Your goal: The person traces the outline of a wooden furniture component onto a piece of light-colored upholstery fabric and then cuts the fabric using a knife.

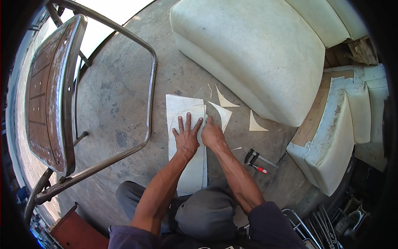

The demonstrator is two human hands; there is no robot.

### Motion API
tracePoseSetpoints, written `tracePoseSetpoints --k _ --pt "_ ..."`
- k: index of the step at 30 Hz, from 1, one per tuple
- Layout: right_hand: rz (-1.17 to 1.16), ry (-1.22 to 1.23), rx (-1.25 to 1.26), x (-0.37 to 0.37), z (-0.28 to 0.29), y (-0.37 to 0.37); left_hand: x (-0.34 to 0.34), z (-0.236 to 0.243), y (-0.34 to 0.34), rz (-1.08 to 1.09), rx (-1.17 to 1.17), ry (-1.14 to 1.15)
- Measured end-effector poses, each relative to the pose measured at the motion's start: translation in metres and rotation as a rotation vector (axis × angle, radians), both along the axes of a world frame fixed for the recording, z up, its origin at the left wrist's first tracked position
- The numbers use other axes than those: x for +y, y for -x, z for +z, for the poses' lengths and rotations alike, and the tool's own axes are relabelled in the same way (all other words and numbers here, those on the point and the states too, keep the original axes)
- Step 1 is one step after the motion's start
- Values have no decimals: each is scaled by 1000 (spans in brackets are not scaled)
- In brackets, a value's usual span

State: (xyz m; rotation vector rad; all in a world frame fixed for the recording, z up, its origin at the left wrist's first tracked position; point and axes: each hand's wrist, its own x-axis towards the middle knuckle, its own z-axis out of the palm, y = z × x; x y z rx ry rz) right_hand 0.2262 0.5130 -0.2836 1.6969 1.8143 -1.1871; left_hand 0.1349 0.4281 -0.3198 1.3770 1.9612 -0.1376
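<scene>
My left hand lies with fingers spread on a pale curved-top piece over another pale sheet on the concrete floor. My right hand is closed at the piece's right edge, index finger pointing forward; what it grips, if anything, is hidden. Beside it lie triangular offcuts with curved edges, another farther right, and thin slivers. A bar clamp with a red handle lies to the right of my right forearm.
A metal-framed chair with a worn brown panel stands at left. A large white upholstered seat fills the upper right, with smaller padded sections below it. A red metal object sits lower left; metal frames lie lower right.
</scene>
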Motion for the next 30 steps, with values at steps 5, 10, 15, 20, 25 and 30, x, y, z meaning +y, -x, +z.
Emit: tracePoseSetpoints --k 5,10,15,20,25,30 --pt "4 40 -40 -9 -2 -4 0 -5 -4 29 7 -26" --pt "-37 83 -32 -29 -1 -15 3 0 -3 45 -12 -3" --pt "-67 124 -44 -63 -4 -26 -2 -9 -4 17 45 5" --pt "-158 31 -62 -88 0 -42 2 0 -2 24 -4 41" --pt "-239 -211 67 -34 -22 -42 6 5 0 27 -12 23" --pt "-45 -429 201 36 -45 -20 7 0 -3 28 3 -12"
